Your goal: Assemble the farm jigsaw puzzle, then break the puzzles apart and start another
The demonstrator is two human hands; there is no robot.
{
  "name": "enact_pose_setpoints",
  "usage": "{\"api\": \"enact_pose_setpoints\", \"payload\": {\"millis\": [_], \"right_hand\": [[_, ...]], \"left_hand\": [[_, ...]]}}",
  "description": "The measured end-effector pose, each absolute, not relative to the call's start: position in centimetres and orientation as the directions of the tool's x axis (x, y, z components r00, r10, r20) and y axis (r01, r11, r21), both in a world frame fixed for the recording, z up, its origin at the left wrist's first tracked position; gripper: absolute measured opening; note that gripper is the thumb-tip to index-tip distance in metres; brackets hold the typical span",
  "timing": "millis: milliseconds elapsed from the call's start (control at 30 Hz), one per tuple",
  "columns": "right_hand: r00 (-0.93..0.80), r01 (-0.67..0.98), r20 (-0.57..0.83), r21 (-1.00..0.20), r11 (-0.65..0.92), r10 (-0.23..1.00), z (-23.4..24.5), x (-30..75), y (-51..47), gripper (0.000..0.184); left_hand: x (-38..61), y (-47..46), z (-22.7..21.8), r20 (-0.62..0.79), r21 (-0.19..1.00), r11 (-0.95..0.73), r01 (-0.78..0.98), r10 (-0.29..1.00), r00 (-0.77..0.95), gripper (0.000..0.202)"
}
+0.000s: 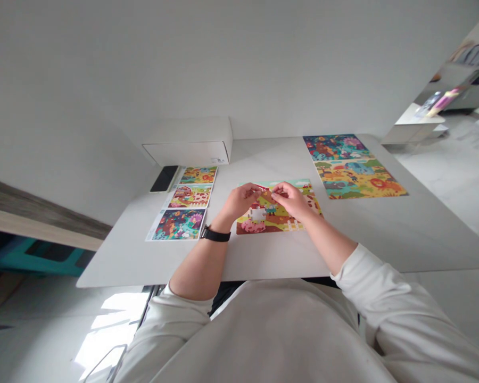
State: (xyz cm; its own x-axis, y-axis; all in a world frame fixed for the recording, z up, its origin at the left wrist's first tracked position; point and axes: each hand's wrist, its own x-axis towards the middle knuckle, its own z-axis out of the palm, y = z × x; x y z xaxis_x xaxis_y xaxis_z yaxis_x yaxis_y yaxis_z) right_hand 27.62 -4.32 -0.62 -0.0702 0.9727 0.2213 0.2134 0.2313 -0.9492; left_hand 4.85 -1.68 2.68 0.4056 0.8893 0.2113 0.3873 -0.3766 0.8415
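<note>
A jigsaw puzzle with a farm scene [279, 226] lies on the table in front of me. In its lower left part a pale, piece-shaped gap [257, 214] shows between the printed parts. Above the upper half of the puzzle, my left hand [242, 200] and my right hand [290, 199] face each other with bent, pinched fingers. Between the fingertips there seems to be a small reddish puzzle piece [263, 189], hard to set apart from the picture below. Both hands hide part of the puzzle. A black band circles my left wrist.
Picture cards [179, 224] lie in a column at left, beside a phone [164, 178]. A white box [187, 153] stands against the wall behind them. Two more animal puzzles [361, 178] lie at the right. The white table's [259, 260] front edge meets my body.
</note>
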Motion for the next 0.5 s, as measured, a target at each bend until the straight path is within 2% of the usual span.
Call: {"api": "enact_pose_setpoints", "payload": {"millis": [233,500], "right_hand": [[-0.074,0.240,0.195,-0.948,0.207,0.978,-0.3,27.4,-4.6,0.026],[-0.226,0.291,0.166,-0.929,0.229,0.960,-0.7,26.9,-5.3,0.019]], "left_hand": [[4.2,-1.8,3.3,0.167,0.814,-0.375,0.444,0.882,0.440,0.028],[2.4,-1.3,3.9,0.059,0.719,-0.400,0.568,0.849,0.525,0.021]]}}
